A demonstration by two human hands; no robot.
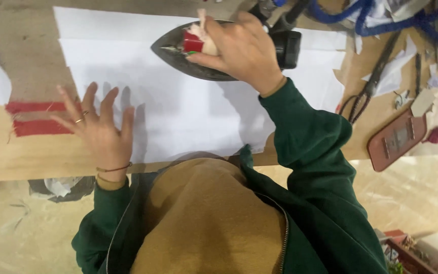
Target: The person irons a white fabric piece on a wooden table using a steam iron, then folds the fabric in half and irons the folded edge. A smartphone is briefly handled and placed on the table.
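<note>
White fabric lies flat on the wooden table; your left hand spreads open, pinning it smooth; your right hand grips the iron atop it.

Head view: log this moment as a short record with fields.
Surface: wooden table
Work piece: white sheet spread flat
Right hand: grips the handle of a dark iron resting on the sheet
Left hand: fingers spread, pressing the sheet's left edge
Beside left hand: red fabric strips
Far right: black scissors
</note>
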